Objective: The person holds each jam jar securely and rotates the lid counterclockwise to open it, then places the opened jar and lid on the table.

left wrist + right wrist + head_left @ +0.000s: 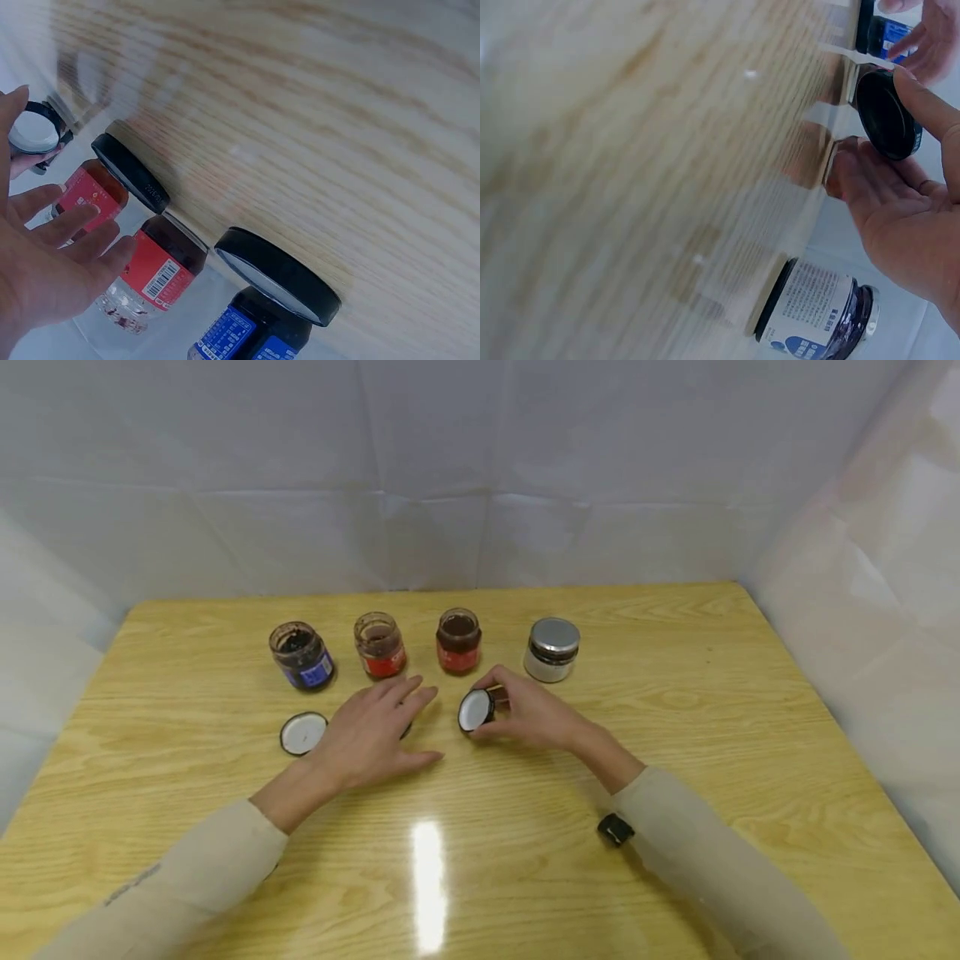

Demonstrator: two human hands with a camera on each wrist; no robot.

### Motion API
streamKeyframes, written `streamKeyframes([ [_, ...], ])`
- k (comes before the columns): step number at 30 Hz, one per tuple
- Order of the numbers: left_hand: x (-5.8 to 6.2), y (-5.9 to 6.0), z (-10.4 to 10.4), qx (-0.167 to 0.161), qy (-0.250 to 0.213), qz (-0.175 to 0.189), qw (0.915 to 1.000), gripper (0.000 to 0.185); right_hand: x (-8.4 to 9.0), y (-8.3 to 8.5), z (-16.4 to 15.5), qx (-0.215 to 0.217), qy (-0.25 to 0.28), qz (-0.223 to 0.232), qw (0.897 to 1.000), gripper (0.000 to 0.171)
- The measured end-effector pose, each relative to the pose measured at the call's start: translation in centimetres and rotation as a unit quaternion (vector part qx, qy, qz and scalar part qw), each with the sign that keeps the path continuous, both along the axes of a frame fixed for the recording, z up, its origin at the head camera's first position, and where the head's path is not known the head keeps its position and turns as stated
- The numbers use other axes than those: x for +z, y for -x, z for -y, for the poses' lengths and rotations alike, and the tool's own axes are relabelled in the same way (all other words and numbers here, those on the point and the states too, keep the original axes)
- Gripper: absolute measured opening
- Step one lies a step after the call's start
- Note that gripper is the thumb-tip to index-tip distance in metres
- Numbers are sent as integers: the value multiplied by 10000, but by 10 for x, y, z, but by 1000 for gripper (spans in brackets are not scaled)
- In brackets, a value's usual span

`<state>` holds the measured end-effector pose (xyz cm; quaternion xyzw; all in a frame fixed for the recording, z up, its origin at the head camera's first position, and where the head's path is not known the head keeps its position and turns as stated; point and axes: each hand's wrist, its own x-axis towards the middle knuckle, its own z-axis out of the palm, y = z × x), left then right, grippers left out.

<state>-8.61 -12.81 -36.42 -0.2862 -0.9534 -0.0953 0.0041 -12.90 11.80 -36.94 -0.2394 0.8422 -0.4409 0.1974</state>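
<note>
Four small jars stand in a row on the wooden table (pixel 675 710): a blue-labelled jar (pixel 302 656), two red-labelled open jars (pixel 380 645) (pixel 458 641), and a jar capped with a silver lid (pixel 552 649). My right hand (pixel 525 710) pinches a black lid with a white inside (pixel 476 710), tipped on its edge in front of the right red jar; the right wrist view shows that held lid (pixel 887 112) between thumb and fingers. My left hand (pixel 375 727) is spread flat with straight fingers over another black lid (pixel 129 172); I cannot tell whether it touches it.
A third lid (pixel 303 732) lies white side up, left of my left hand, in front of the blue jar. White sheeting walls the table at the back and on both sides. Bare wood stretches right of the jars and toward the near edge.
</note>
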Motion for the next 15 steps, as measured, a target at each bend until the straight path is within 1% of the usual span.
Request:
streamKeyframes([
  [2, 0, -1, 1, -65, 90, -57, 9999, 80, 0, 1, 2, 48, -232, -98, 9997, 54],
  [5, 0, -2, 2, -123, 223, -123, 9996, 81, -1, 2, 4, 113, -426, -210, 9988, 54],
  [11, -3, -4, 5, -210, 546, -231, 9980, 81, -3, 4, 7, 205, -593, -434, 9971, 55],
  [15, -5, -7, 6, -223, 665, -284, 9971, 81, -5, 5, 8, 283, -682, -561, 9957, 55],
])
